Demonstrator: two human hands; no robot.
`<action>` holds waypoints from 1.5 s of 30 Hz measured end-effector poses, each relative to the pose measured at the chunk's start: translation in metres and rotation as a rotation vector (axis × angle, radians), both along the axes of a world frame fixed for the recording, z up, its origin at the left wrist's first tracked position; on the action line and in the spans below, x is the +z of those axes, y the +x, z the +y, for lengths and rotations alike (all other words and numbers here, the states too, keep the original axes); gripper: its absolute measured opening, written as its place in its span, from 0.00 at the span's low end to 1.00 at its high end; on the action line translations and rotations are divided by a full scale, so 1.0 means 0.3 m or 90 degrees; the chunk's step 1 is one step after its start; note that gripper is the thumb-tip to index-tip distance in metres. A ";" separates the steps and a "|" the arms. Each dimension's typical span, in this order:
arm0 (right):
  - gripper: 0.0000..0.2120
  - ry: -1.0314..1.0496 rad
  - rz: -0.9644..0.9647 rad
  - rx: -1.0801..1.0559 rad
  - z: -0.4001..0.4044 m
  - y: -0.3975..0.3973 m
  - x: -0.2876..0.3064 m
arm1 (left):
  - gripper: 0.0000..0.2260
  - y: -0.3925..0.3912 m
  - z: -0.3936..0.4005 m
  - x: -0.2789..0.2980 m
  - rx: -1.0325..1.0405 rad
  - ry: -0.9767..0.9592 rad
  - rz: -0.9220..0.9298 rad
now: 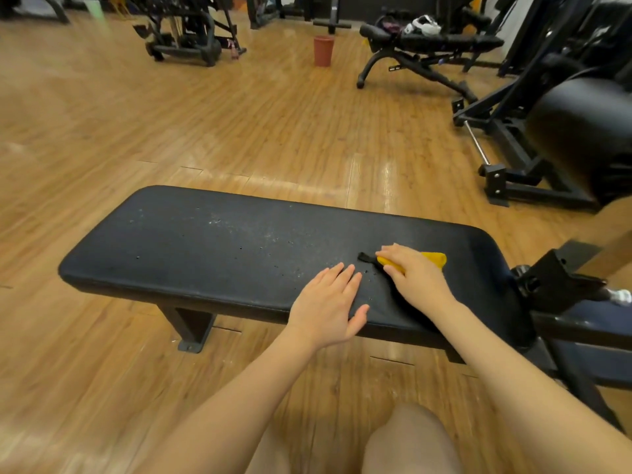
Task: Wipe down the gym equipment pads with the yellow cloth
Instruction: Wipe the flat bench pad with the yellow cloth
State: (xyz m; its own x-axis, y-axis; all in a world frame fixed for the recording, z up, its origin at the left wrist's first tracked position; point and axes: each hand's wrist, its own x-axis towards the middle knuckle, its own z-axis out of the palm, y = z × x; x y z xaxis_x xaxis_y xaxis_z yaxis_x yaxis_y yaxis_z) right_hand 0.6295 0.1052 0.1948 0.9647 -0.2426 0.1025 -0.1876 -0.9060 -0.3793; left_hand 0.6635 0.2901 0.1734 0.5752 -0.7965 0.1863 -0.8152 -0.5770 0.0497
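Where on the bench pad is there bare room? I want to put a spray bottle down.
The left half of the bench pad is bare, from its rounded left end to the left hand. The right part is crowded: both hands lie there, the right hand pressing the yellow cloth.

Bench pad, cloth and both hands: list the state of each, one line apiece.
Bench pad: flat, speckled with white dust and dark crumbs.
Yellow cloth: bunched on the pad under the right hand.
Right hand: pressing on the cloth.
Left hand: fingers straight, resting flat on the pad.
Red bin: upright on the floor.
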 end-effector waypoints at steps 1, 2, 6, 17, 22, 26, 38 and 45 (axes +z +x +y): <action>0.16 -0.002 0.003 0.004 0.024 -0.038 0.000 | 0.28 0.000 0.003 0.000 0.001 -0.005 0.000; 0.16 -0.002 0.004 0.006 0.046 -0.072 0.000 | 0.27 -0.001 0.006 0.000 0.002 -0.010 0.002; 0.17 -0.012 0.008 -0.001 0.109 -0.176 -0.011 | 0.27 -0.006 0.017 0.011 -0.008 -0.020 0.021; 0.16 -0.007 -0.013 -0.055 0.132 -0.182 -0.013 | 0.27 0.128 0.424 -0.018 0.113 -0.002 0.009; 0.15 -0.011 -0.034 -0.104 0.175 -0.171 -0.009 | 0.29 0.249 0.550 -0.011 0.137 0.016 -0.026; 0.14 -0.011 -0.052 -0.062 0.306 -0.175 -0.037 | 0.28 0.271 0.569 -0.025 0.138 0.003 -0.007; 0.16 -0.012 -0.014 -0.047 0.287 -0.101 -0.015 | 0.26 0.283 0.557 -0.051 0.139 -0.038 0.000; 0.15 -0.001 -0.025 -0.138 0.137 0.126 -0.009 | 0.30 0.277 0.554 -0.037 0.156 -0.064 -0.009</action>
State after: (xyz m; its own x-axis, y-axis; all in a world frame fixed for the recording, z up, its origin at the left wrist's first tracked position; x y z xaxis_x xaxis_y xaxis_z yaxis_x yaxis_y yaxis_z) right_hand 0.6673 0.1463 0.1922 0.8855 -0.4432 0.1394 -0.3626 -0.8468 -0.3893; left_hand 0.7466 0.4563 0.1623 0.7459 -0.6105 0.2663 -0.6523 -0.7505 0.1063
